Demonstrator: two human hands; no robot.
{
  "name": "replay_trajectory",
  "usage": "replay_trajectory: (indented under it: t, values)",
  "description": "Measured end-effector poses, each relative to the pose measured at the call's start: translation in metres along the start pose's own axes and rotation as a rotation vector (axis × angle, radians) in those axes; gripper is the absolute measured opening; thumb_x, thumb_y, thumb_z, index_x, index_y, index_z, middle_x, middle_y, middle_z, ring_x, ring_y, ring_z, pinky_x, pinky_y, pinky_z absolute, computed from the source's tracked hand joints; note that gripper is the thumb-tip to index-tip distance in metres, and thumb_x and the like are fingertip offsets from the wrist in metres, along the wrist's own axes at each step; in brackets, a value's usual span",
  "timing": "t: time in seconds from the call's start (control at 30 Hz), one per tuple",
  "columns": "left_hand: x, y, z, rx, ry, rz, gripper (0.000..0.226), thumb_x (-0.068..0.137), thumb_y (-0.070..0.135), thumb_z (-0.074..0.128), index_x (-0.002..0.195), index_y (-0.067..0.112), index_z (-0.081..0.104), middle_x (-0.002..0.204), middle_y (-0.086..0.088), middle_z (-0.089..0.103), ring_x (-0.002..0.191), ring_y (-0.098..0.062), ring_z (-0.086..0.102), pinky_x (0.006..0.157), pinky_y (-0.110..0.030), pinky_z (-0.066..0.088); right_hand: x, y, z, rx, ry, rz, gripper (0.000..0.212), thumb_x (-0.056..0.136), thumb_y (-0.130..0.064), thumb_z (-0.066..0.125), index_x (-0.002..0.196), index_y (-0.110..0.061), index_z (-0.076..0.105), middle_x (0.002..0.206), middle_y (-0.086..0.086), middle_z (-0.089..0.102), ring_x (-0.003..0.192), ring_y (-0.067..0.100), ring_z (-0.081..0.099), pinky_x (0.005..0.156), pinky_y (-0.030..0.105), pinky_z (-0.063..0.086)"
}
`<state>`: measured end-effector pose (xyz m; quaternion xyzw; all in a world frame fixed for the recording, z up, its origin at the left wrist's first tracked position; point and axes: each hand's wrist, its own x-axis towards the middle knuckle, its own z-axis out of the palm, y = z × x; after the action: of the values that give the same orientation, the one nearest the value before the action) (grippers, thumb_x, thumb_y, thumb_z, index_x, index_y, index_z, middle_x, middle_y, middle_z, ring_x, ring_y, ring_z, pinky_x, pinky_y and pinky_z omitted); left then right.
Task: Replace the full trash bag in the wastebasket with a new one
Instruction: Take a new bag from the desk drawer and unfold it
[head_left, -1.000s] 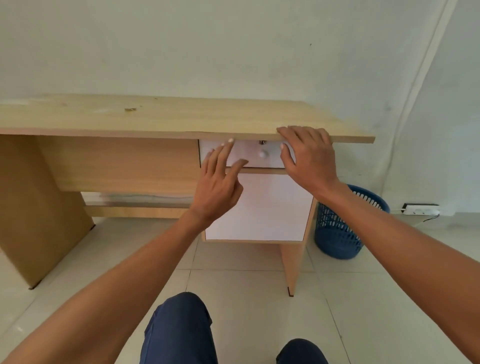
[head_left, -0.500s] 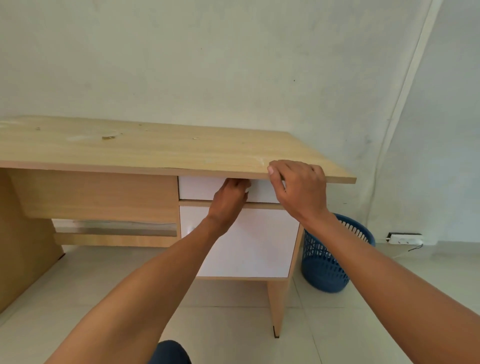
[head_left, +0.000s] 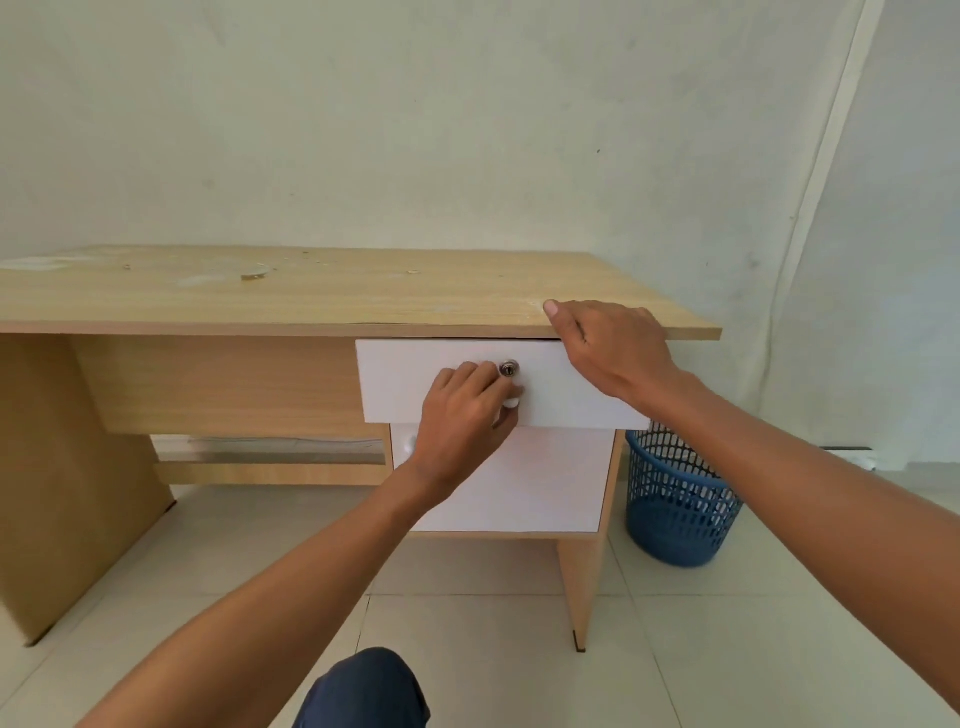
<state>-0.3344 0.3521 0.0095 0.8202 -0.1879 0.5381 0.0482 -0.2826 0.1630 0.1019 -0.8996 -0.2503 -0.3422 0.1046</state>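
Observation:
A blue mesh wastebasket (head_left: 680, 499) stands on the floor to the right of the wooden desk (head_left: 311, 296); no bag shows in it. The desk's white drawer (head_left: 405, 379) is pulled out a little, with a metal lock above a white knob. My left hand (head_left: 465, 410) is closed around that white knob (head_left: 511, 402). My right hand (head_left: 613, 348) lies flat on the desk's front edge above the drawer's right end, thumb on the top. The drawer's inside is hidden.
Below the drawer is a white cabinet door (head_left: 519, 483) with its own knob. A power strip (head_left: 852, 454) lies by the wall at the right. My knee (head_left: 363, 691) is low in front. Pale floor tiles surround the desk.
My left hand went from the drawer's top edge down to the knob and closed on it. The drawer front now stands out from the desk. My right hand stayed on the desk edge.

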Motion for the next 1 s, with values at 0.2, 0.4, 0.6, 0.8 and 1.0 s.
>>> replay_trajectory:
  t: [0.2, 0.4, 0.6, 0.8, 1.0]
  values:
    - [-0.031, 0.014, -0.025, 0.048, 0.051, 0.077, 0.004, 0.088, 0.023, 0.070, 0.089, 0.019, 0.073, 0.086, 0.003, 0.065, 0.089, -0.025, 0.062, 0.080, -0.040, 0.040, -0.011, 0.003, -0.008, 0.032, -0.026, -0.066, 0.046, 0.106, -0.051, 0.018, 0.070, -0.034, 0.040, 0.068, -0.014, 0.045, 0.076, 0.023, 0.054, 0.078, 0.042, 0.044]
    - [-0.033, 0.019, -0.032, 0.043, 0.095, 0.123, 0.002, 0.087, 0.019, 0.072, 0.086, 0.020, 0.074, 0.086, 0.002, 0.066, 0.090, -0.025, 0.063, 0.080, -0.044, 0.040, -0.018, 0.004, -0.002, 0.010, -0.054, -0.045, 0.054, 0.103, -0.053, 0.026, 0.134, -0.021, 0.057, 0.133, 0.000, 0.063, 0.124, 0.027, 0.054, 0.104, 0.046, 0.037]
    - [-0.038, 0.022, -0.034, 0.051, 0.111, 0.134, 0.004, 0.088, 0.018, 0.072, 0.086, 0.020, 0.075, 0.084, 0.001, 0.064, 0.085, -0.026, 0.063, 0.076, -0.044, 0.040, -0.009, 0.000, -0.016, -0.087, -0.027, -0.348, 0.052, 0.090, -0.057, 0.058, 0.122, -0.018, 0.063, 0.110, 0.002, 0.062, 0.100, 0.023, 0.056, 0.080, 0.036, 0.046]
    - [-0.037, 0.018, -0.040, 0.092, 0.057, 0.124, 0.015, 0.091, 0.034, 0.069, 0.100, 0.024, 0.076, 0.096, 0.000, 0.068, 0.093, -0.028, 0.062, 0.080, -0.045, 0.040, 0.007, -0.007, -0.030, -0.057, -0.177, -0.550, 0.031, 0.090, -0.045, 0.066, 0.109, -0.021, 0.064, 0.101, -0.004, 0.064, 0.093, 0.019, 0.060, 0.066, 0.035, 0.049]
    - [-0.033, 0.007, -0.055, 0.080, 0.054, 0.083, 0.033, 0.089, 0.051, 0.067, 0.104, 0.023, 0.076, 0.099, -0.001, 0.068, 0.091, -0.028, 0.061, 0.079, -0.042, 0.039, 0.005, -0.024, -0.026, -0.151, -0.465, -0.391, 0.057, 0.099, -0.036, 0.057, 0.152, -0.035, 0.036, 0.118, 0.006, 0.068, 0.104, 0.025, 0.062, 0.074, 0.029, 0.037]
